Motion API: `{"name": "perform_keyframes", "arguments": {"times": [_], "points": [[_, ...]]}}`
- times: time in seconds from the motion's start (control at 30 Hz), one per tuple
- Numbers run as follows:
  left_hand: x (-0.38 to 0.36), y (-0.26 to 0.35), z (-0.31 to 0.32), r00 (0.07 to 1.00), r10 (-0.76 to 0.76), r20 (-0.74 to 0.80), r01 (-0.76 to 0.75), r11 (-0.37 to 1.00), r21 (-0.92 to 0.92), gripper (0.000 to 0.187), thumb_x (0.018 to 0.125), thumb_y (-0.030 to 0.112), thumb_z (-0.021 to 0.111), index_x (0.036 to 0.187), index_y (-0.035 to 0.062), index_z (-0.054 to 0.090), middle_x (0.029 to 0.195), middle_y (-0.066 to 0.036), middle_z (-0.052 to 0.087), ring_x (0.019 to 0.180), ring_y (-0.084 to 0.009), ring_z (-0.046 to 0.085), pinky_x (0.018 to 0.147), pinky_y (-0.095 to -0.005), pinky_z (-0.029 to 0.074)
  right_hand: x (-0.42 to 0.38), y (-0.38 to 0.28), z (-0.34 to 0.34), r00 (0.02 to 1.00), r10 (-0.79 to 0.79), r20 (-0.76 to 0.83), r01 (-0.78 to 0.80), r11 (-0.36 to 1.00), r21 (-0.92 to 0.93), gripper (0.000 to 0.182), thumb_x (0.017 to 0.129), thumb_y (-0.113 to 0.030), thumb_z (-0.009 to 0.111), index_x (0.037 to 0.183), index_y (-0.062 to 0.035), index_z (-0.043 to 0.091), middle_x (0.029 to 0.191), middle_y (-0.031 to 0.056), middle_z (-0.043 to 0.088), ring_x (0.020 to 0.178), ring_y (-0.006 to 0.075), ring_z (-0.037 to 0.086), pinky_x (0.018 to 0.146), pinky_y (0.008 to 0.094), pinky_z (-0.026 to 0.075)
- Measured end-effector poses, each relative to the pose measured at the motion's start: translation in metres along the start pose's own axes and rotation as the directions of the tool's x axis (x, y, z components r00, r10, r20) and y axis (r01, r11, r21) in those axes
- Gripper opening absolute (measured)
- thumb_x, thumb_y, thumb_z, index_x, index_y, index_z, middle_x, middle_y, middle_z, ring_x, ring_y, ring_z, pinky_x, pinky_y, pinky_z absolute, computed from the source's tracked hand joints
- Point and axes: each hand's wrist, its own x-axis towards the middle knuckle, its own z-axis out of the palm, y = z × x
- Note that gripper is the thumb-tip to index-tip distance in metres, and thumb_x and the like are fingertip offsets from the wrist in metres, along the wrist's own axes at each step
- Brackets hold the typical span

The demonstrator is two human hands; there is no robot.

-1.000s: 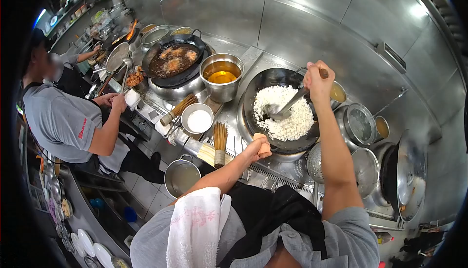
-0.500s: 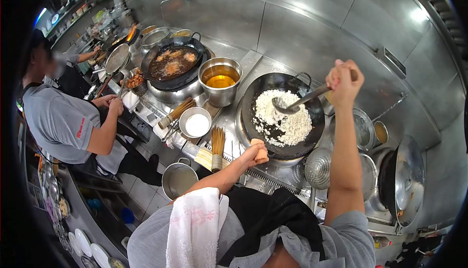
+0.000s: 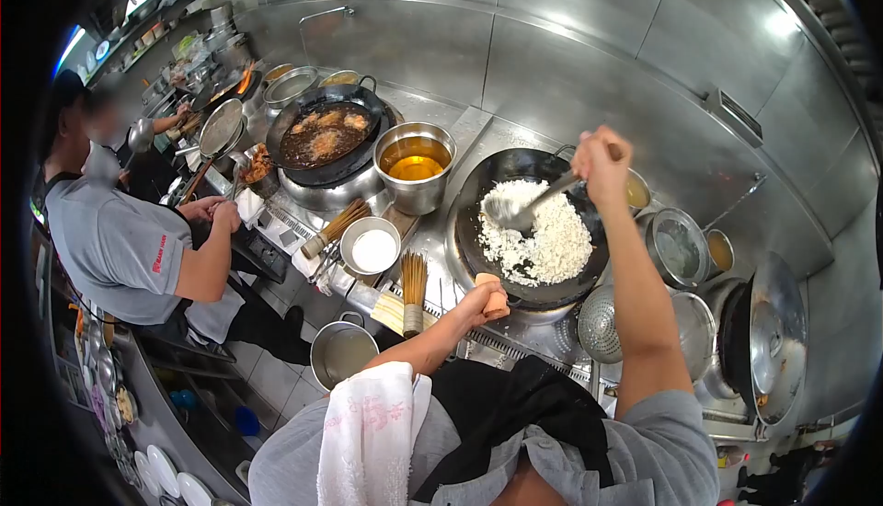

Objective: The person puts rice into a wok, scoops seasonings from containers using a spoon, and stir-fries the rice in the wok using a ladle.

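Observation:
My right hand [image 3: 602,166] is wrapped round the shaft of a metal ladle [image 3: 558,186]. The ladle's bowl presses into the white rice [image 3: 559,247] on the left side of a black wok [image 3: 483,175]. The rice is spread across the wok's middle. At the wok's near edge, my left hand [image 3: 475,305] grips the wok's light-brown handle [image 3: 494,296]. A bamboo brush [image 3: 413,290] lies just left of that hand, and a perforated skimmer [image 3: 600,324] is to the right of the wok.
Another wok [image 3: 342,158] holds pieces frying in dark oil. Between the woks stand a pot of yellow oil [image 3: 445,186] and a bowl of white powder [image 3: 370,247]. A co-worker [image 3: 120,239] stands at left. Lidded cookware [image 3: 768,340] and strainers line the right side.
My right hand and the ladle have moved left and lower, with the ladle's bowl now over the left part of the rice. My left hand stays on the wok handle.

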Motion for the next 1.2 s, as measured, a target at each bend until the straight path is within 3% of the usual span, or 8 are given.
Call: {"name": "perform_keyframes", "arguments": {"times": [0.1,0.33,0.43,0.63,0.73,0.83,0.97,1.2], "points": [[0.002,-0.001,0.000,1.000,0.000,-0.008,0.000,1.000,0.003,0.015,0.089,0.018,0.055,0.092,0.0036,0.053,0.079,-0.011,0.061,0.062,-0.0276,0.065,0.058,-0.0421,0.061,0.003,-0.008,-0.004,0.984,0.174,0.039,-0.172,0.984,-0.054,0.036,0.088,-0.003,0.059,0.060,-0.0088,0.037,0.049,-0.0016,0.039,0.038,0.0071,0.037,0.036,0.0264,0.031],[-0.009,0.004,0.012,0.996,-0.032,-0.079,0.037,0.998,0.056,0.018,0.093,0.023,0.053,0.086,0.0060,0.055,0.080,-0.011,0.061,0.063,-0.0252,0.064,0.060,-0.0408,0.062,0.013,-0.010,-0.004,0.977,-0.211,-0.038,0.210,0.977,-0.030,0.035,0.090,0.000,0.055,0.060,-0.0074,0.040,0.049,-0.0007,0.041,0.039,0.0077,0.038,0.038,0.0265,0.033],[-0.007,0.001,0.011,0.999,0.018,-0.037,-0.017,1.000,0.012,0.018,0.093,0.023,0.052,0.087,0.0065,0.054,0.078,-0.010,0.059,0.063,-0.0251,0.063,0.059,-0.0400,0.061,0.005,0.002,-0.024,0.985,0.170,-0.015,-0.170,0.985,0.024,0.039,0.091,-0.012,0.062,0.060,-0.0091,0.038,0.047,0.0002,0.038,0.036,0.0085,0.036,0.035,0.0267,0.029],[-0.134,-0.018,0.063,0.991,-0.058,-0.121,0.039,0.987,-0.155,0.009,0.095,0.016,0.048,0.095,0.0074,0.050,0.073,-0.009,0.053,0.065,-0.0260,0.059,0.053,-0.0384,0.054,0.023,-0.126,0.021,0.964,0.226,-0.137,-0.231,0.973,-0.019,0.051,0.089,-0.036,0.070,0.059,-0.0108,0.037,0.046,-0.0022,0.035,0.034,0.0089,0.035,0.034,0.0264,0.026],[-0.053,-0.048,0.000,0.871,0.098,0.481,0.044,0.960,-0.275,0.007,0.093,0.014,0.049,0.092,0.0081,0.050,0.076,-0.008,0.055,0.067,-0.0247,0.059,0.055,-0.0383,0.054,-0.002,-0.126,0.056,0.961,0.214,-0.176,-0.221,0.975,-0.023,0.051,0.089,-0.040,0.070,0.060,-0.0091,0.042,0.047,-0.0032,0.038,0.035,0.0083,0.037,0.034,0.0261,0.027],[-0.060,-0.032,0.029,1.000,0.000,-0.007,0.000,0.998,-0.068,0.012,0.093,0.021,0.053,0.089,0.0102,0.050,0.080,-0.006,0.057,0.068,-0.0220,0.058,0.059,-0.0401,0.055,-0.013,-0.036,0.021,0.968,0.018,-0.249,-0.101,0.940,-0.324,0.043,0.091,-0.032,0.068,0.061,-0.0085,0.047,0.048,-0.0026,0.042,0.037,0.0084,0.039,0.035,0.0258,0.028],[-0.140,-0.056,-0.037,0.923,-0.202,0.328,0.149,0.973,0.179,0.016,0.094,0.023,0.053,0.096,0.0073,0.055,0.081,-0.008,0.060,0.070,-0.0209,0.063,0.056,-0.0321,0.054,-0.001,-0.086,-0.007,0.972,0.048,-0.232,-0.093,0.978,-0.187,0.036,0.090,-0.018,0.065,0.063,-0.0102,0.043,0.049,-0.0017,0.043,0.037,0.0078,0.038,0.036,0.0267,0.030],[-0.113,-0.026,0.023,1.000,-0.017,0.024,0.020,0.991,-0.131,0.013,0.092,0.017,0.051,0.082,0.0086,0.049,0.072,-0.010,0.057,0.057,-0.0234,0.055,0.049,-0.0378,0.046,-0.003,-0.147,0.027,0.991,0.112,-0.075,-0.122,0.983,-0.139,0.037,0.088,-0.020,0.066,0.064,-0.0115,0.039,0.049,-0.0029,0.040,0.038,0.0064,0.035,0.037,0.0252,0.030]]}}
